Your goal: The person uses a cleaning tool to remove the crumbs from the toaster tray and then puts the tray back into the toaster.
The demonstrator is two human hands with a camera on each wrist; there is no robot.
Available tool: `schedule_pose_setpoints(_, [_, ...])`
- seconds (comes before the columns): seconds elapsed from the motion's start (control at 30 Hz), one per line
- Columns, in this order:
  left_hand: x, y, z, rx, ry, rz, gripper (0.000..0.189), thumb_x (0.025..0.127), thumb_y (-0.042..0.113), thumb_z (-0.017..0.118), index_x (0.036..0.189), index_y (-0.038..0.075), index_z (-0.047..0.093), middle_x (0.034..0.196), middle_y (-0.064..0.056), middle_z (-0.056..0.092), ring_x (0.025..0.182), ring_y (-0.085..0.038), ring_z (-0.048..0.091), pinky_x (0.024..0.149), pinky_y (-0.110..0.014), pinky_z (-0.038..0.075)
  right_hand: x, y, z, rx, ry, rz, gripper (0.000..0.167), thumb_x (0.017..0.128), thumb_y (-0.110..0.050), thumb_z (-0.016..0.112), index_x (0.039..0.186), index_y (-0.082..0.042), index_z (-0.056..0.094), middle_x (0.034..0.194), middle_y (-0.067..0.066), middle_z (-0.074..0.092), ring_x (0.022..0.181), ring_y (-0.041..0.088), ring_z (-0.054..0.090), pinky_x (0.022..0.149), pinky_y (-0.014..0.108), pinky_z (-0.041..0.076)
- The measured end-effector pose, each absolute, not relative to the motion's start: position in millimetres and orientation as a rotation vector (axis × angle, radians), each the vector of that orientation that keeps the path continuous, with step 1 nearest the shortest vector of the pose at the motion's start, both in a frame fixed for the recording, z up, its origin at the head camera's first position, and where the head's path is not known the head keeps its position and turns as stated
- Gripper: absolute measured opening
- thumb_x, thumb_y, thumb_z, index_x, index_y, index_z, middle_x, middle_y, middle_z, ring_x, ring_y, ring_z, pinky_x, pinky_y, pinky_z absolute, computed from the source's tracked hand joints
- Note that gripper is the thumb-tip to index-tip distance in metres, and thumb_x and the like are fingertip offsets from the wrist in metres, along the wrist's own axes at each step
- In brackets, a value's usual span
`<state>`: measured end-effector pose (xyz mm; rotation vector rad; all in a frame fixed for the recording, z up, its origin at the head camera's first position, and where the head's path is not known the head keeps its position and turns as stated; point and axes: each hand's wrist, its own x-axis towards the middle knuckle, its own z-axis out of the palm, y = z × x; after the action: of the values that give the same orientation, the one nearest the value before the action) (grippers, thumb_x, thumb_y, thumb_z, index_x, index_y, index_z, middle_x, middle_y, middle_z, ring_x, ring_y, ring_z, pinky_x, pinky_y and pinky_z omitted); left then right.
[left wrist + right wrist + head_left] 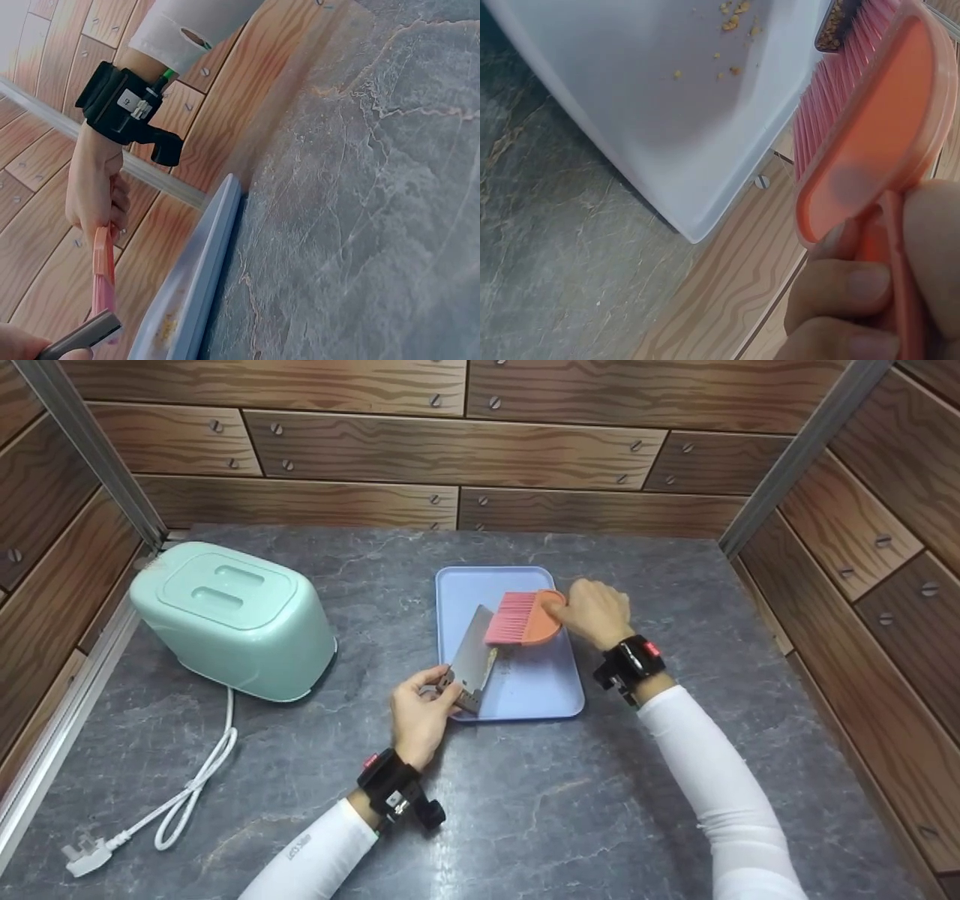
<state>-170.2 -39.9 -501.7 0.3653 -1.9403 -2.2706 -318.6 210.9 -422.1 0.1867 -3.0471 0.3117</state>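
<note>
My left hand [420, 716] grips one end of a thin grey metal crumb tray [471, 651], which tilts on its side above a blue plastic tray [536, 690]. An orange brush [544, 619] with pink bristles is held by its handle in my right hand [598, 615]. Its bristles [836, 90] are at the metal tray's far part, where some crumbs show in the right wrist view. Loose yellowish crumbs [735, 22] lie scattered on the blue tray's floor. Only an end of the metal tray [86, 334] appears in the left wrist view.
A mint-green toaster [240, 615] with a lid over its top stands at the left. Its white cord [199, 784] trails forward to a plug [88, 856] near the front left. Wood-patterned walls [450, 450] enclose the grey marbled tabletop [585, 810] at the back and sides.
</note>
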Motion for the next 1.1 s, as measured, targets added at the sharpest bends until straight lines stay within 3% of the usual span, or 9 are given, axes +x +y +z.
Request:
schedule_pose_setpoints(0.27, [-170.6, -40.5, -501.8, 0.361, -1.945, -2.242, 0.036, 0.090, -0.007, 0.074, 0.125, -0.008, 0.071, 0.114, -0.026, 0.069, 0.071, -0.011, 0.070, 0.062, -0.026, 0.066, -315.9, 215.8, -424.7, 0.188, -3.063, 0.281, 0.057, 0.095, -0.054, 0.062, 0.055, -0.021, 0.039, 0.057, -0.003, 0.039, 0.056, 0.021, 0.047, 0.047, 0.037, 0.035])
schedule_pose_setpoints(0.5, [-170.4, -39.9, -502.7, 0.373, -1.953, -2.230, 0.035, 0.089, -0.007, 0.074, 0.124, -0.008, 0.072, 0.111, -0.023, 0.069, 0.071, -0.010, 0.071, 0.062, -0.025, 0.065, -314.1, 218.0, -429.1, 0.158, -3.052, 0.239, 0.059, 0.094, -0.058, 0.063, 0.055, -0.020, 0.040, 0.064, 0.004, 0.049, 0.063, 0.026, 0.055, 0.057, 0.053, 0.052])
schedule_pose_setpoints(0.73, [-171.7, -39.8, -505.3, 0.390, -1.969, -2.225, 0.035, 0.089, -0.007, 0.074, 0.123, -0.008, 0.072, 0.109, -0.023, 0.070, 0.068, -0.010, 0.070, 0.061, -0.027, 0.065, -311.3, 223.7, -431.2, 0.150, -3.069, 0.239, 0.059, 0.094, -0.060, 0.063, 0.056, -0.021, 0.039, 0.061, 0.001, 0.043, 0.060, 0.023, 0.051, 0.049, 0.042, 0.042])
schedule_pose_setpoints(1.1, [-172.4, -42.4, -503.3, 0.408, -1.969, -2.212, 0.035, 0.089, -0.006, 0.074, 0.124, -0.007, 0.072, 0.113, -0.025, 0.071, 0.068, -0.011, 0.071, 0.062, -0.026, 0.065, -308.1, 236.0, -430.6, 0.149, -3.088, 0.280, 0.060, 0.095, -0.060, 0.064, 0.056, -0.021, 0.039, 0.059, -0.002, 0.039, 0.057, 0.021, 0.047, 0.049, 0.038, 0.036])
